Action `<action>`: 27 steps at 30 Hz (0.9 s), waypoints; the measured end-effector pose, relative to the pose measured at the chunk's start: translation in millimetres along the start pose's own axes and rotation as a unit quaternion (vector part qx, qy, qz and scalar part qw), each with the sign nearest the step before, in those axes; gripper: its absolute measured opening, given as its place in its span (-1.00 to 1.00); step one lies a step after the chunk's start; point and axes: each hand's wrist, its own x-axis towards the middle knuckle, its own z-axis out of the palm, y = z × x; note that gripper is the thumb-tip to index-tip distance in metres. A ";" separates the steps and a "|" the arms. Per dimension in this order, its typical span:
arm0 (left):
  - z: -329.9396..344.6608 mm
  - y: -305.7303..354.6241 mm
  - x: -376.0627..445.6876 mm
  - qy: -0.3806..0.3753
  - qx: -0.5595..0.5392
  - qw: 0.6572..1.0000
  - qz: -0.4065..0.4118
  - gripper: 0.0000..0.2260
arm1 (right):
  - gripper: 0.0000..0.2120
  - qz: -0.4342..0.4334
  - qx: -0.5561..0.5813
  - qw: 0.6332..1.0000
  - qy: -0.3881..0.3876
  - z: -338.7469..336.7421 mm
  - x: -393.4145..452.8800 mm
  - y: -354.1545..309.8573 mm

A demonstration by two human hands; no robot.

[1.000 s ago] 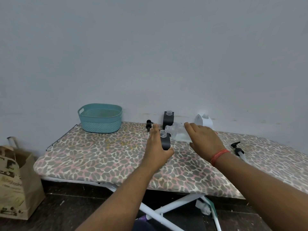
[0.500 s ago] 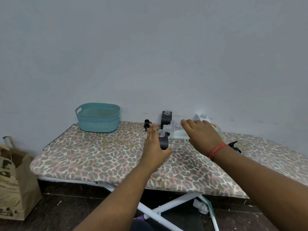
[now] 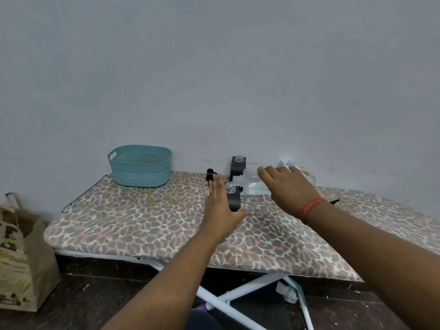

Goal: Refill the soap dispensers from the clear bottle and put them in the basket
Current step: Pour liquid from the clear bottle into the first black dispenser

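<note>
My left hand (image 3: 220, 210) grips a black soap dispenser (image 3: 233, 200) standing upright on the ironing board, its neck uncapped. My right hand (image 3: 287, 186) holds the clear bottle (image 3: 252, 182) tipped on its side, its threaded mouth right over the dispenser's neck. A second black dispenser (image 3: 238, 166), also uncapped, stands behind near the wall. A black pump head (image 3: 210, 174) lies just left of my left hand. The teal basket (image 3: 140, 166) sits at the board's back left with nothing visible inside.
The leopard-print ironing board (image 3: 147, 220) stands against a grey wall. Another pump head (image 3: 334, 200) peeks out behind my right wrist. A white object (image 3: 284, 163) sits by the wall. A brown paper bag (image 3: 21, 258) stands on the floor at left.
My right hand has tipped the clear bottle lower and brought its mouth down onto the held dispenser's neck. The left hand keeps its grip on the dispenser.
</note>
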 end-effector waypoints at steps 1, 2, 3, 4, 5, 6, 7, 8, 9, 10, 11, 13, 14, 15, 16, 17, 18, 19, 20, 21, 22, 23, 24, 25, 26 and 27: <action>0.1 0.0 0.0 0.001 0.001 1.000 0.001 -0.01 | -0.34 0.001 0.000 1.000 0.000 0.0 -0.3 -0.1; -0.1 0.2 0.1 0.002 0.001 1.000 0.001 -0.01 | -0.34 0.002 0.001 1.000 0.001 -0.5 -0.2 -0.1; -0.1 0.0 0.3 0.001 0.001 1.000 0.002 -0.01 | -0.33 0.002 0.002 1.000 0.000 -0.9 -0.4 0.0; -0.1 -0.1 0.2 0.001 0.001 1.000 0.002 -0.01 | -0.33 0.003 0.003 1.000 0.000 -1.1 -0.5 0.0; 0.0 -0.2 0.1 0.001 0.002 1.000 0.002 0.00 | -0.33 0.003 0.003 1.000 0.000 -1.5 -0.5 0.1; 0.1 -0.3 0.0 0.001 0.004 1.000 0.003 0.00 | -0.33 0.003 0.004 1.000 0.000 -1.9 -0.6 0.0; 0.1 -0.3 0.1 0.002 0.006 1.000 0.003 0.00 | -0.33 0.003 0.005 1.000 -0.001 -2.4 -0.5 0.0; 0.2 -0.3 0.2 0.002 0.006 1.000 0.002 0.00 | -0.33 0.003 0.005 1.000 -0.002 -2.7 -0.8 0.0; 0.5 -0.6 0.6 0.003 0.006 1.000 0.002 0.00 | -0.33 0.003 0.006 1.000 -0.003 -3.1 -0.9 -0.3; 0.5 -0.7 0.6 0.002 0.006 1.000 0.002 0.00 | -0.33 0.003 0.006 1.000 -0.004 -3.4 -1.2 -0.2; 0.6 -0.7 0.7 0.002 0.007 1.000 0.002 0.00 | -0.33 0.003 0.006 1.000 -0.004 -3.8 -1.2 -0.2; 0.8 -0.8 1.1 0.002 0.009 1.000 0.002 0.01 | -0.33 0.002 0.006 1.000 -0.004 -4.5 -1.1 0.0; 0.9 -0.8 1.2 0.002 0.009 1.000 0.002 0.01 | -0.33 0.001 0.005 1.000 -0.003 -5.0 -1.2 -0.1; 0.9 -0.9 1.3 0.001 0.010 1.000 0.001 0.01 | -0.33 0.000 0.004 1.000 -0.003 -5.4 -0.9 -0.2; 0.9 -0.8 1.4 0.000 0.011 1.000 0.001 0.01 | -0.33 0.000 0.003 1.000 -0.003 -5.9 -0.7 -0.2; 0.9 -0.8 1.3 0.000 0.012 1.000 0.000 0.01 | -0.33 -0.001 0.002 1.000 -0.003 -6.0 -0.5 -0.1; 0.9 -0.8 1.2 0.001 0.013 1.000 0.000 0.01 | -0.33 -0.002 0.001 1.000 -0.003 -6.0 -0.4 -0.1; 1.0 -0.8 1.3 0.001 0.012 1.000 -0.001 0.01 | -0.33 -0.002 0.001 1.000 -0.003 -5.9 -0.4 -0.1; 0.9 -0.6 1.1 0.001 0.012 1.000 -0.001 0.01 | -0.33 -0.001 0.002 1.000 -0.004 -5.6 -0.5 0.1; 1.0 -0.6 1.1 0.001 0.011 1.000 -0.002 0.01 | -0.33 0.000 0.003 1.000 -0.005 -5.3 -0.4 0.2; 1.2 -0.7 1.1 0.001 0.011 1.000 -0.001 0.01 | -0.33 0.000 0.002 1.000 -0.006 -4.8 -0.4 0.3; 1.1 -0.7 0.9 0.001 0.011 1.000 -0.001 0.01 | -0.33 -0.001 0.002 1.000 -0.005 -4.7 -0.4 0.2; 1.2 -0.8 0.9 0.002 0.010 1.000 0.000 0.01 | -0.33 -0.001 0.002 1.000 -0.005 -4.6 -0.6 0.2; 1.2 -0.8 0.7 0.002 0.010 1.000 0.000 0.01 | -0.33 -0.001 0.002 1.000 -0.005 -4.9 -0.4 0.0; 1.1 -0.6 0.7 0.002 0.009 1.000 0.000 0.01 | -0.33 -0.002 0.002 1.000 -0.004 -5.1 -0.4 0.1; 0.9 -0.6 0.5 0.002 0.009 1.000 -0.001 0.01 | -0.32 -0.002 0.002 1.000 -0.003 -5.3 -0.4 0.1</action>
